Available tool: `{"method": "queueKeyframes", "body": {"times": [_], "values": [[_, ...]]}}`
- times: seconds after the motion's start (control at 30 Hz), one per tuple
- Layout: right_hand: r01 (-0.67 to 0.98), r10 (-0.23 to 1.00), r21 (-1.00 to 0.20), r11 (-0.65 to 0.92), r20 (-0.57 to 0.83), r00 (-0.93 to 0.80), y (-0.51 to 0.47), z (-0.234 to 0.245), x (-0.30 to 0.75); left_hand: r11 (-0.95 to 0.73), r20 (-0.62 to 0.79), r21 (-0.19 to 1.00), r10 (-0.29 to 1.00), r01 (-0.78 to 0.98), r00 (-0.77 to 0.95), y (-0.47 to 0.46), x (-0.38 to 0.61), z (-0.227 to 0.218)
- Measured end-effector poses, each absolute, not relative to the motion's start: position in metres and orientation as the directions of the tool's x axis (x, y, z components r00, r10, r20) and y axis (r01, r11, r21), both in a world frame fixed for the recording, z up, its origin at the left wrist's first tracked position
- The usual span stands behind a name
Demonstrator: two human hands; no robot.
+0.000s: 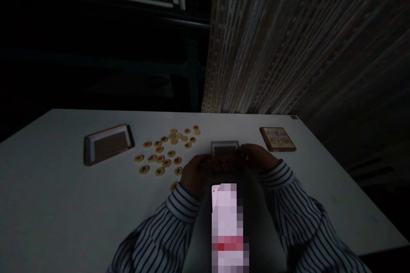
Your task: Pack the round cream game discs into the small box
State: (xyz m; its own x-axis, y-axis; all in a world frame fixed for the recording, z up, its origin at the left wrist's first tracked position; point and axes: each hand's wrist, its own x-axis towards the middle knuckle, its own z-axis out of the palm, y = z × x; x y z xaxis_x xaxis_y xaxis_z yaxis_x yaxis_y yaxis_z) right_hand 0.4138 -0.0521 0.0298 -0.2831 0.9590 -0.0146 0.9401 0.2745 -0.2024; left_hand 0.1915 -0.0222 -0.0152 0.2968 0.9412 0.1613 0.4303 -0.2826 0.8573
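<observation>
A small open box (224,142) stands in front of me, with several round Chinese chess pieces (223,160) in its near part. My left hand (196,175) is closed on its left side, and my right hand (260,158) has its fingers at the right edge. Dim light hides most fingertips. Left of the box, many loose wooden chess pieces (160,158) with red or black characters lie scattered on the white table (80,204); some show plain faces. One piece is partly covered by my left sleeve.
An empty shallow tin (109,145) lies at the left. A flat printed box (278,138) is at the right. Nearest me is a phone (224,217) with a lit, blurred screen. A string curtain (256,42) hangs behind the table's far edge.
</observation>
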Motion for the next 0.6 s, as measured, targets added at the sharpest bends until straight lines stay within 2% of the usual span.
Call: {"method": "queueKeyframes", "body": {"times": [0.13, 0.27, 0.43, 0.6], "values": [[0.950, 0.987, -0.266, 0.162, 0.023, -0.162, -0.072, 0.022, 0.413, -0.266, 0.118, 0.851, 0.937, 0.453, 0.329, -0.027, 0.189, -0.014], [0.959, 0.990, -0.264, 0.108, 0.115, -0.080, -0.084, 0.010, 0.412, -0.246, 0.067, 0.849, 0.928, 0.468, 0.367, -0.030, 0.189, -0.016], [0.967, 0.985, -0.217, 0.131, 0.142, -0.101, -0.081, 0.004, 0.409, -0.298, 0.109, 0.825, 0.918, 0.480, 0.381, -0.031, 0.193, -0.022], [0.973, 0.980, -0.119, 0.196, 0.057, -0.190, -0.068, 0.017, 0.400, -0.332, 0.146, 0.798, 0.916, 0.503, 0.374, -0.032, 0.194, -0.021]]}}
